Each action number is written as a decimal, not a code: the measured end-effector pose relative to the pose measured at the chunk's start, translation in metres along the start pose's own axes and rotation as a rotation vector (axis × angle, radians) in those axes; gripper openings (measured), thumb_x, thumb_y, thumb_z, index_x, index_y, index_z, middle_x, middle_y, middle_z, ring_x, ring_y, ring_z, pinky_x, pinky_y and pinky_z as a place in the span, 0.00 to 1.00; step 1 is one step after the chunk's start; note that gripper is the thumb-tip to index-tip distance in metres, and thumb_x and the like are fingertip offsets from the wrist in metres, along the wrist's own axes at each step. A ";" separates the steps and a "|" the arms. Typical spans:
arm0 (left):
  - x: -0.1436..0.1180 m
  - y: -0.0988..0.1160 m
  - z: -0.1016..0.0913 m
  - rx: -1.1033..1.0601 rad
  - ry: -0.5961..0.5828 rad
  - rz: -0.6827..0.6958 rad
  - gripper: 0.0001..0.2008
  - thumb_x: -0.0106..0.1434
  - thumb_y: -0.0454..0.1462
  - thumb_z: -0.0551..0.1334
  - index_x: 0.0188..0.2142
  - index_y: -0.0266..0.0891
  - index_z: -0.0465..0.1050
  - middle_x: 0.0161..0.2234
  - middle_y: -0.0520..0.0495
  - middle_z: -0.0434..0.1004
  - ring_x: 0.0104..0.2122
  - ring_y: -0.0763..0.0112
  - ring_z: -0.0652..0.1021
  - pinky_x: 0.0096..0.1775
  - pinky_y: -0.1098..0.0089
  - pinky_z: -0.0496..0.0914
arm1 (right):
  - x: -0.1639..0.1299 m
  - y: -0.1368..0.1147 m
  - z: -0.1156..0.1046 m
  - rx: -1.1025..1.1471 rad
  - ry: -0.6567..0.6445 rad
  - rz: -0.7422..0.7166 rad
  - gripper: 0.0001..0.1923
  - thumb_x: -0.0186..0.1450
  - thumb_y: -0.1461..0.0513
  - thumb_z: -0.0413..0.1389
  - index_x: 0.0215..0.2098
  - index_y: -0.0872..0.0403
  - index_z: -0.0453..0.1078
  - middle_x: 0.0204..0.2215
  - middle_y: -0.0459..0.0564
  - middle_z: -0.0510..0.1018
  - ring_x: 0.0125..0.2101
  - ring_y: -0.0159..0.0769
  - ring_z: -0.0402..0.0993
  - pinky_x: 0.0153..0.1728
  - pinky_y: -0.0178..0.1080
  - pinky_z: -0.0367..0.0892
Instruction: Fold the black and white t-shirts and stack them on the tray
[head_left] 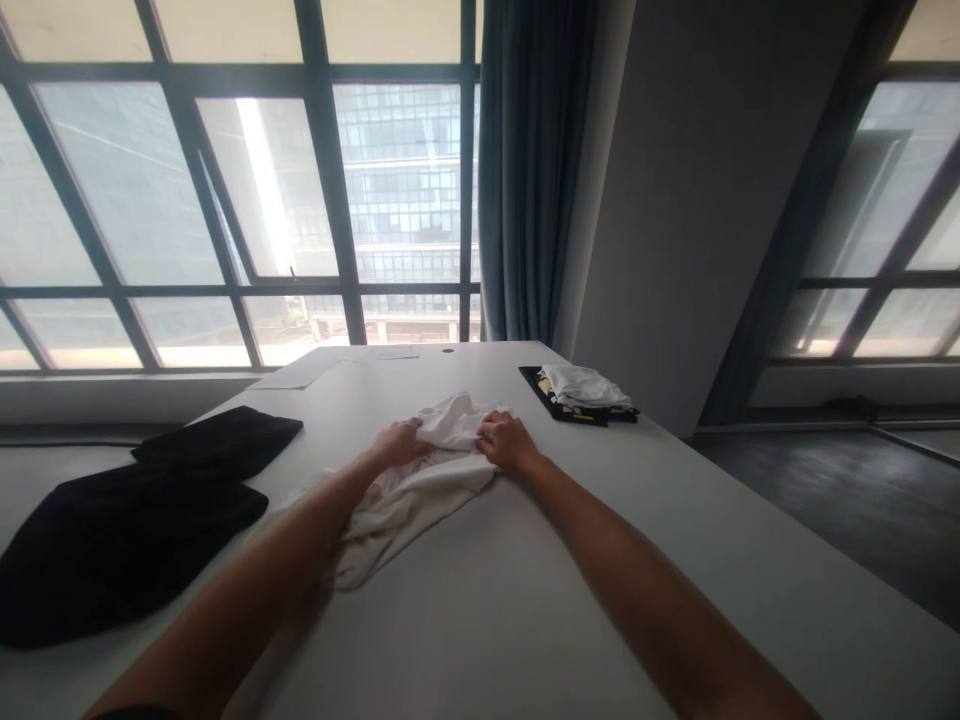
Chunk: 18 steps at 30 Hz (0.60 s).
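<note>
White cloth (427, 505), one: crumpled, mid-table, its loose end trailing near and left beneath the left forearm. Left hand (401, 442): fingers clamped on the cloth's far part, left side. Right hand (508, 440): clamped on the same part, right side; the two hands stand apart, a raised fold between them. Fingertips are small on my feed and partly buried in fabric, so I can't vouch for how firm either grip is. Table (525, 620), white. Black cloths (127, 540), on the left, the smaller lying beyond the larger. Stack (585, 388), far right: white fabric atop black. Paper (300, 372), far left. Curtain (525, 180), blue, beyond the table, beside a window (277, 180).
</note>
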<state>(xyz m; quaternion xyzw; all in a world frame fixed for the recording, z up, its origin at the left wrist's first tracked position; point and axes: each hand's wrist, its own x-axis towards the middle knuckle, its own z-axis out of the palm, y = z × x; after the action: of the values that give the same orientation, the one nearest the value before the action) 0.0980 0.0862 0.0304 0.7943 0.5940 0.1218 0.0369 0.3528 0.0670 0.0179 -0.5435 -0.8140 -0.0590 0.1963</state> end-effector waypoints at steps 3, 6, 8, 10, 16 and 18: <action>0.007 0.018 0.009 -0.120 0.151 0.123 0.17 0.62 0.43 0.63 0.49 0.41 0.76 0.44 0.44 0.81 0.43 0.61 0.79 0.46 0.66 0.71 | 0.001 -0.002 0.000 0.027 0.087 -0.035 0.23 0.60 0.53 0.63 0.52 0.52 0.73 0.54 0.56 0.71 0.53 0.46 0.65 0.53 0.46 0.59; 0.011 0.036 0.013 -0.212 0.201 0.393 0.11 0.65 0.37 0.59 0.43 0.43 0.79 0.41 0.48 0.82 0.42 0.66 0.79 0.49 0.68 0.70 | 0.004 -0.006 -0.003 0.108 0.101 -0.073 0.20 0.63 0.54 0.60 0.51 0.53 0.73 0.50 0.54 0.76 0.50 0.43 0.69 0.52 0.42 0.59; 0.013 0.043 0.014 -0.226 0.223 0.474 0.14 0.65 0.35 0.57 0.46 0.45 0.78 0.46 0.49 0.81 0.47 0.66 0.78 0.52 0.67 0.68 | 0.005 -0.007 -0.005 0.160 0.103 -0.025 0.12 0.68 0.57 0.53 0.43 0.54 0.76 0.42 0.52 0.80 0.44 0.39 0.73 0.47 0.38 0.61; 0.014 0.042 0.014 -0.190 0.236 0.393 0.17 0.65 0.36 0.58 0.52 0.44 0.75 0.52 0.47 0.78 0.51 0.63 0.76 0.54 0.64 0.67 | 0.005 -0.004 -0.007 0.182 0.133 0.071 0.14 0.70 0.59 0.49 0.39 0.55 0.76 0.38 0.52 0.80 0.39 0.37 0.74 0.43 0.36 0.61; 0.011 0.016 0.017 -0.080 0.070 0.177 0.18 0.57 0.46 0.65 0.46 0.44 0.77 0.46 0.46 0.79 0.45 0.58 0.76 0.46 0.65 0.69 | 0.001 0.008 -0.004 0.184 0.030 0.019 0.20 0.59 0.58 0.64 0.48 0.54 0.73 0.43 0.52 0.78 0.41 0.38 0.73 0.44 0.36 0.61; 0.009 0.011 0.018 -0.142 0.086 0.230 0.10 0.59 0.44 0.62 0.35 0.41 0.78 0.35 0.48 0.79 0.36 0.64 0.76 0.39 0.68 0.68 | -0.001 0.006 0.000 0.147 0.020 -0.015 0.16 0.60 0.57 0.63 0.46 0.53 0.74 0.43 0.52 0.78 0.41 0.38 0.72 0.44 0.37 0.61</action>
<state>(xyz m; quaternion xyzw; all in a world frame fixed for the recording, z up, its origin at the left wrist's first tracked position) 0.1145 0.0936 0.0165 0.8464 0.4901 0.2012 0.0534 0.3586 0.0685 0.0166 -0.5209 -0.8183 -0.0060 0.2431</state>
